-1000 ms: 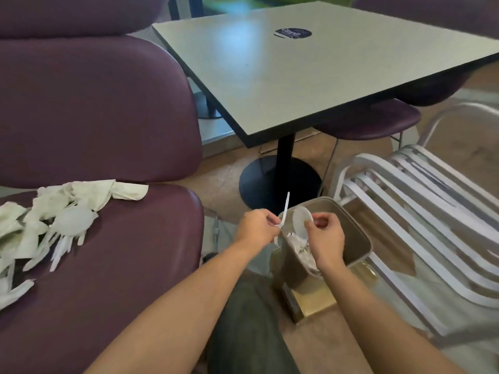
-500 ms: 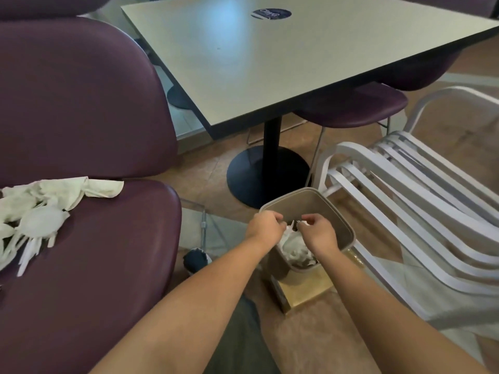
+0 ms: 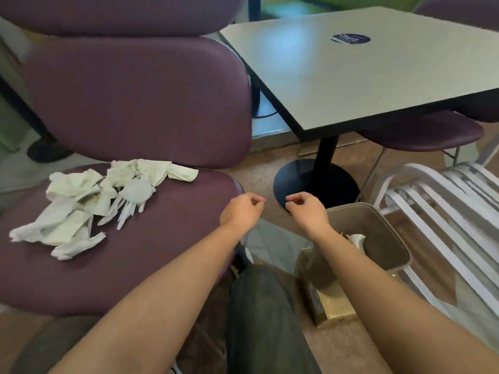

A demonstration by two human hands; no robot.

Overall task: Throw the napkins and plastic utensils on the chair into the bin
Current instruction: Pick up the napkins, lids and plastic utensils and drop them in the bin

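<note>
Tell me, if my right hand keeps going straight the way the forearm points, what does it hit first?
Probably the black table base. The right hand holds nothing and hangs in the air left of the bin, pointing forward. Depth is hard to judge; it may simply meet the floor before the base.

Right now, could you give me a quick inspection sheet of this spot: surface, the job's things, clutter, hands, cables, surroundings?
Surface: purple chair seat, padded.
Job's things: crumpled napkins and white plastic utensils heaped on the seat's left part; bin on the floor to the right, some white waste inside.
Clutter: gold-coloured box against the bin's base.
Hands: left hand and right hand both hold nothing, fingers loosely curled, between chair and bin.
Cables: nothing seen.
Surroundings: grey table on a black pedestal; white slatted chair at right.
</note>
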